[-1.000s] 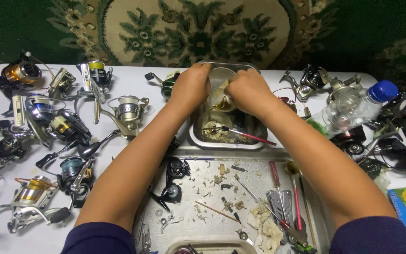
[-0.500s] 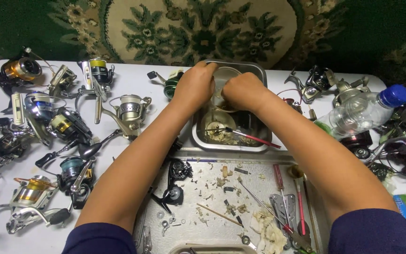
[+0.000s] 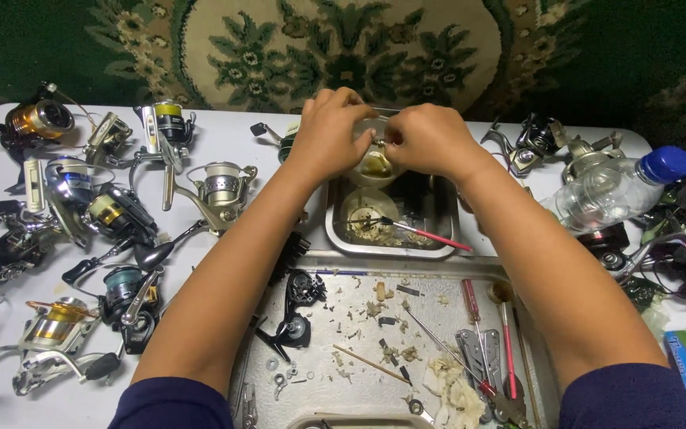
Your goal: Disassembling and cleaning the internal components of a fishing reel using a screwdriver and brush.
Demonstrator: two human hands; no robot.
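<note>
Both hands up over the small metal tub (image 3: 341, 238), close together, almost touching. Left hand (image 3: 329, 133) curled round a small round metal part (image 3: 375, 163), fingers bent and closed on its left side. Right hand (image 3: 430, 137) just beside, fingertips pinched tight on something tiny at the top of the same part; too small to tell what. Part held up in the air, right above the tub, not resting in it.

Down in the tub: dirty gunk, another round piece, and a thin brush with a red handle (image 3: 430, 234) leaning over the edge. Looks like cleaning in the middle, not at the end.

Nearer, a big metal tray (image 3: 335, 381) with a black reel body (image 3: 299, 310) lying open, plus little washers, crumbs of old grease, a pair of pliers (image 3: 482, 361) and red-handled screwdrivers (image 3: 470, 302). So one reel already taken apart, not put back together.

All over the white table (image 3: 9, 397), lots of fishing reels (image 3: 113, 210) waiting on the left, more at the right next to a plastic bottle with a blue cap (image 3: 621, 191). Much left, by the look of it.
</note>
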